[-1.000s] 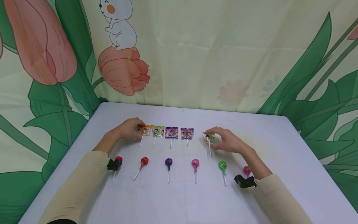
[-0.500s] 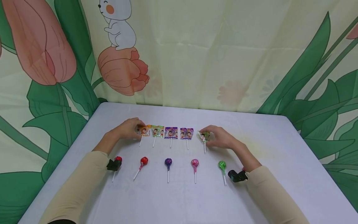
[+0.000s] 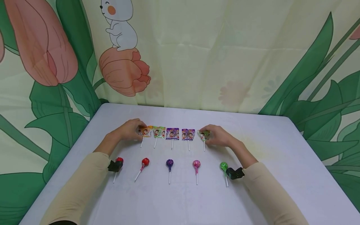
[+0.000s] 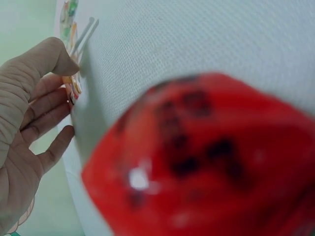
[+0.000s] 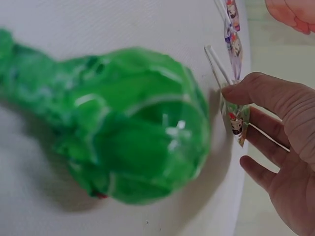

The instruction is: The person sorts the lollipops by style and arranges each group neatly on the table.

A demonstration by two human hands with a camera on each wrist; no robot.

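Note:
At the left end of the back row, my left hand [image 3: 130, 128] pinches the wrapper of an orange-wrapped lollipop [image 3: 146, 131]. My right hand [image 3: 220, 136] holds a green-wrapped lollipop [image 3: 203, 134] at the row's right end; in the right wrist view, thumb and fingers pinch its clear and green wrapper [image 5: 236, 123]. Between the hands lie another green-wrapped lollipop [image 3: 159, 132] and two purple-wrapped ones, a left one [image 3: 172, 133] and a right one [image 3: 188, 134]. All the white sticks in this row point toward me.
Ball-shaped lollipops form a front row on the white table [image 3: 180, 203]: red-and-black [image 3: 119, 159], red [image 3: 145, 162], purple [image 3: 169, 162], pink [image 3: 196, 163] and green [image 3: 223, 165]. Black wrist cameras overlap the end ones. A printed curtain [image 3: 185, 62] stands behind.
My right hand has moved left with the green-wrapped lollipop, up to the purple-wrapped one. Its forearm now covers the pinkish-red ball lollipop at the front right. My left hand has stayed put.

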